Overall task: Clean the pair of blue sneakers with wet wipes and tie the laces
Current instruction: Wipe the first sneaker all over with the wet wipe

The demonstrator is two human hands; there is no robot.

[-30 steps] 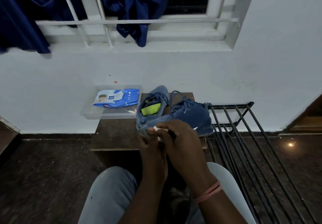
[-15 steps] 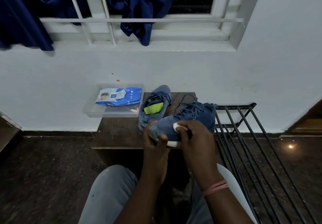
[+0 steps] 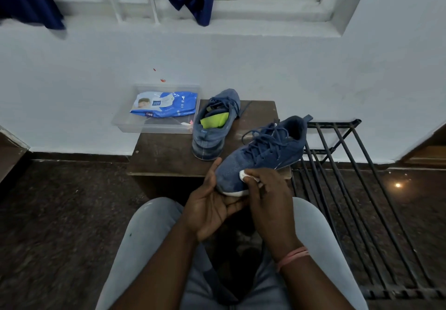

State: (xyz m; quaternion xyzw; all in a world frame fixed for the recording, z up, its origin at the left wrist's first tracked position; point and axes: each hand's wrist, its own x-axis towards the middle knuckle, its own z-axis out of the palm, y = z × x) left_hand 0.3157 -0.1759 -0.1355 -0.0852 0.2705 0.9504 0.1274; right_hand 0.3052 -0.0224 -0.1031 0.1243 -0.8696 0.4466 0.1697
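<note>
A blue sneaker (image 3: 263, 151) is lifted at an angle over the near edge of a dark wooden stool (image 3: 166, 155), toe toward me, laces loose. My left hand (image 3: 210, 209) grips its toe from below, thumb up along the left side. My right hand (image 3: 268, 196) pinches a white wet wipe (image 3: 243, 174) and presses it on the right of the toe. The second blue sneaker (image 3: 213, 126) stands on the stool, heel toward me, a yellow-green insole showing inside.
A blue pack of wet wipes (image 3: 165, 104) lies in a clear plastic tray (image 3: 154, 129) at the stool's back left. A black metal rack (image 3: 350, 177) stands to the right. White wall and window grille behind; my knees are below the hands.
The held sneaker has turned, its heel swinging up and to the right. My left hand has shifted under the toe. My right hand with the wipe stays on the toe's right side.
</note>
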